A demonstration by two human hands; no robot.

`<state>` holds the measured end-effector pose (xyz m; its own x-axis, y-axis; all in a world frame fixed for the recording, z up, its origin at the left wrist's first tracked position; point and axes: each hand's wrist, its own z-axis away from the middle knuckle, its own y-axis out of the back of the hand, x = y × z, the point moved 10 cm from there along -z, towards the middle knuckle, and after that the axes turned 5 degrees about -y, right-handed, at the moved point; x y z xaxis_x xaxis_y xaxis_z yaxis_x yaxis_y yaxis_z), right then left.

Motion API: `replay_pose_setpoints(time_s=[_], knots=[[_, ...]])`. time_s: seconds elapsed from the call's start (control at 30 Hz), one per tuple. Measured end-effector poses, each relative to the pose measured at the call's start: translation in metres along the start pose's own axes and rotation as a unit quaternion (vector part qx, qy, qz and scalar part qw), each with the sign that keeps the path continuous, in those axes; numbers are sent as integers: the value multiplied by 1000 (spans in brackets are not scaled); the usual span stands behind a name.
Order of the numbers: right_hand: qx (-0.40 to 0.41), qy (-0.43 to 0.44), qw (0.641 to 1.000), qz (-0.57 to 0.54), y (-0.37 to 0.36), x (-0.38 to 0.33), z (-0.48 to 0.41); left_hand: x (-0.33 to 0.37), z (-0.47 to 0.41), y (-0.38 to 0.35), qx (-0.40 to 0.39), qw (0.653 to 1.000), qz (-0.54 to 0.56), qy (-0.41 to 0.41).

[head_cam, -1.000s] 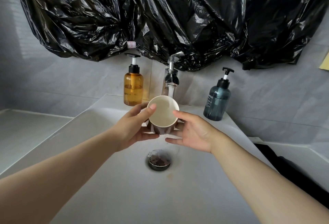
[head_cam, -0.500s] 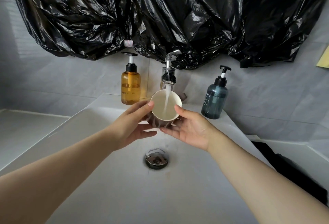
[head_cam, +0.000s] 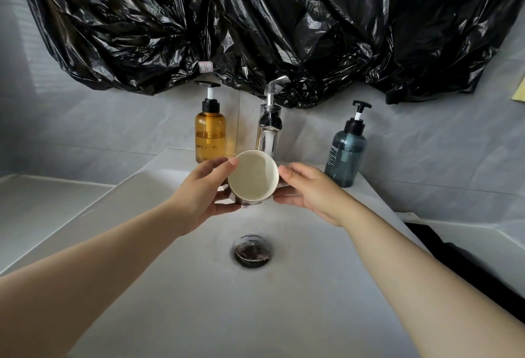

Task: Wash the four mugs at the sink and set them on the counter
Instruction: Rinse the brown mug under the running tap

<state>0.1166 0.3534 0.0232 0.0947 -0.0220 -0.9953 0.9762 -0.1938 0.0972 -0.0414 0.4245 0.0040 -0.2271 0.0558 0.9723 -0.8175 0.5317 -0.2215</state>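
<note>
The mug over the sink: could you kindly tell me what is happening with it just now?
A person holds one mug over the sink basin. The left hand grips it and the right hand touches its other side. It is tilted, mouth toward the camera, just below the tap, which seems to be running.
</note>
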Motion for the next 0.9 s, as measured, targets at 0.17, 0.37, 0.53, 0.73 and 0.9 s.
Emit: replay_pose_setpoints(time_s=[0.17, 0.37, 0.53, 0.73, 0.9], knots=[[30, -2, 990, -141, 13, 2, 0, -3, -2, -6, -29, 999, 23, -3], [-2, -67, 993, -97, 3, 11, 5, -3, 0, -14, -32, 999, 42, 1], [-101, -106, 989, -26, -16, 21, 13, 4, -4, -4, 1, 999, 18, -37], [-100, -103, 989, 33, -15, 29, 11, -1, 0, -9, -39, 997, -55, -29], [-61, -94, 993, -36, -9, 20, 8, 5, 1, -4, 7, 998, -22, -50]])
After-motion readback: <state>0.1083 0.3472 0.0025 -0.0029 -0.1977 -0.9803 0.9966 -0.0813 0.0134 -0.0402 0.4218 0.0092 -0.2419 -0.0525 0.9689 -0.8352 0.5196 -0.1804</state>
